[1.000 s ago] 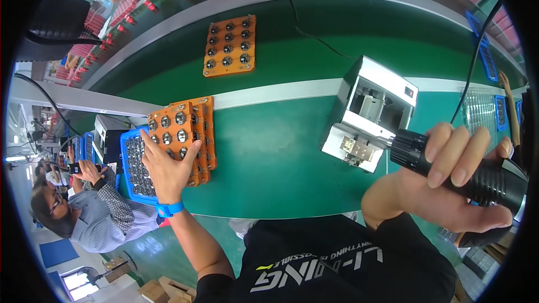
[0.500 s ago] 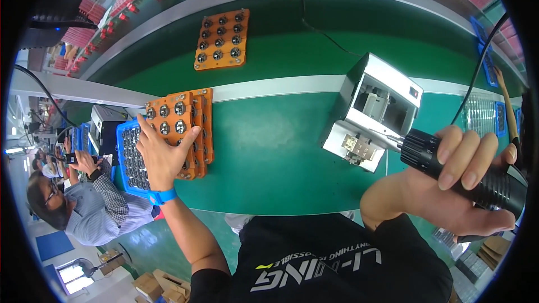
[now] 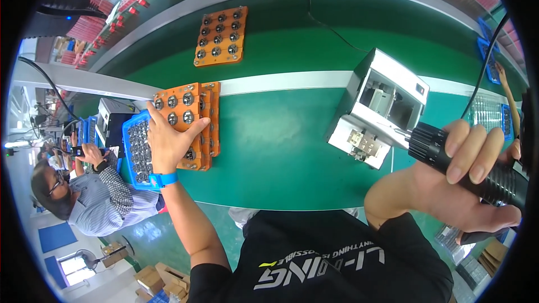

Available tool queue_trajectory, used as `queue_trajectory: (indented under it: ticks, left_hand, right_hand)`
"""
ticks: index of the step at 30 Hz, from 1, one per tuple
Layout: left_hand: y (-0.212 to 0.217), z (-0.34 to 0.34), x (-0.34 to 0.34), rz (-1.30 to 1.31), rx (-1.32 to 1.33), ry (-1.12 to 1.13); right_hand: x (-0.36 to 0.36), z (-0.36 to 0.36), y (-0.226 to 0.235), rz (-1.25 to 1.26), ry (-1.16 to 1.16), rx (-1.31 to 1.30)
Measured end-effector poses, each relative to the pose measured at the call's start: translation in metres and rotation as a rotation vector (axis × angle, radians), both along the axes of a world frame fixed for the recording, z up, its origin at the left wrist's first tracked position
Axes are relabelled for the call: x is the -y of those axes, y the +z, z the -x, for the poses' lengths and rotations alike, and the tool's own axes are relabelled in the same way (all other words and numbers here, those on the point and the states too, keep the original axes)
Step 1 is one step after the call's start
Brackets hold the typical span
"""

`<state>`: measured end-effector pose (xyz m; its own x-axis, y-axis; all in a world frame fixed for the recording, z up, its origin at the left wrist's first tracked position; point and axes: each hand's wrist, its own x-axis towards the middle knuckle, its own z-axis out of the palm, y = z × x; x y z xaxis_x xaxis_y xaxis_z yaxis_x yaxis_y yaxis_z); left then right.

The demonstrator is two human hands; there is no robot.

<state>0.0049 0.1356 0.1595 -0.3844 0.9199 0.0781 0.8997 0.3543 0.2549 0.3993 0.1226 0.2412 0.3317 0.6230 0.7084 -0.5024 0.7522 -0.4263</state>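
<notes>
My left hand (image 3: 170,145) lies over the near left part of a stack of orange fixture plates (image 3: 188,116), thumb and forefinger spread wide; its other fingers are partly hidden. Round dark metal parts sit in rows on the top plate. Beside it, a blue tray (image 3: 137,154) is full of small metal parts. My right hand (image 3: 474,174) is wrapped round a black electric screwdriver (image 3: 429,145), tilted with its bit pointing left. The bit's tip is at the front of a white and silver screw feeder (image 3: 393,81), whose top has an opening; whether they touch I cannot tell.
Another orange plate (image 3: 220,36) with round parts lies on the far green surface, beyond a pale rail (image 3: 286,82). A black cable (image 3: 331,29) runs behind the feeder, and another hangs above the screwdriver. A co-worker (image 3: 106,191) sits at the left, hands at the bench.
The whole view has shifted slightly, moving the bench things right and up in the picture. My left hand stays on the orange plates, and my right hand keeps the screwdriver at the feeder.
</notes>
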Motion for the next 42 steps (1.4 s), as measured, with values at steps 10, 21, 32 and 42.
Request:
queue_trajectory:
  ticks: [10,21,32,42]
  left_hand:
    - [0.011,0.001,0.0,-0.095,-0.004,-0.001]
    - [0.068,-0.048,0.015,-0.171,-0.076,-0.271]
    - [0.005,-0.122,0.054,0.125,0.072,-1.043]
    - [-0.046,-0.119,0.023,0.199,0.151,-1.17]
  right_hand:
    - [0.005,0.004,0.006,-0.003,0.017,0.03]
    - [0.008,0.012,0.004,-0.039,0.003,0.049]
    - [0.018,0.005,0.005,-0.078,0.04,0.061]
    - [0.028,0.021,-0.064,0.593,-0.334,0.124]
